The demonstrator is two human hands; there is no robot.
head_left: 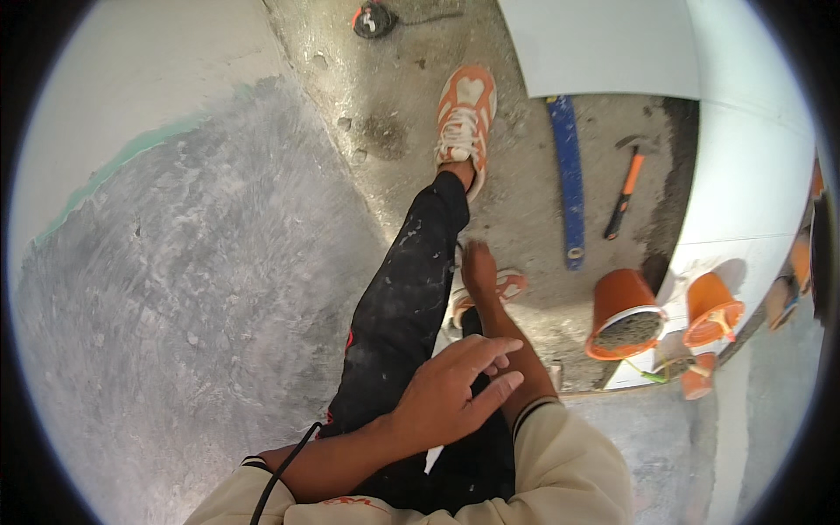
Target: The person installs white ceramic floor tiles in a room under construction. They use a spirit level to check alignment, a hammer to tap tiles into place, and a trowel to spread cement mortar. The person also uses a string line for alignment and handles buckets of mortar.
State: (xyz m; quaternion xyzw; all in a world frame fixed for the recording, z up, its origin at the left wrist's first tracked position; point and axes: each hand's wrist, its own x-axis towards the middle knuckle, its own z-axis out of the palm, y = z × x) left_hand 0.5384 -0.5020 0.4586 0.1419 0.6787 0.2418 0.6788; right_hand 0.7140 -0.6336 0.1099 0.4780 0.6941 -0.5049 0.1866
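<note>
My left hand (459, 389) reaches across my lap with thumb and fingers apart, holding nothing. Its fingertips lie over or just above my right forearm. My right hand (479, 267) is lowered between my legs, beside the dark, paint-flecked trouser leg (394, 297) and above one orange-and-white shoe (510, 283). Its fingers look curled together, seen from the back; a thin dark strand shows by them, and what they hold, if anything, is hidden. The other orange-and-white shoe (464, 109) stands farther ahead on the rough floor.
Right of my feet lie a blue flat bar (568, 184) and an orange-handled hammer (625, 191). Beyond are an orange bucket of grey mix (617, 302), a second orange bucket (710, 306) and large white tiles (612, 44). A tape measure (374, 19) lies ahead; a grey-smeared wall (192, 262) rises left.
</note>
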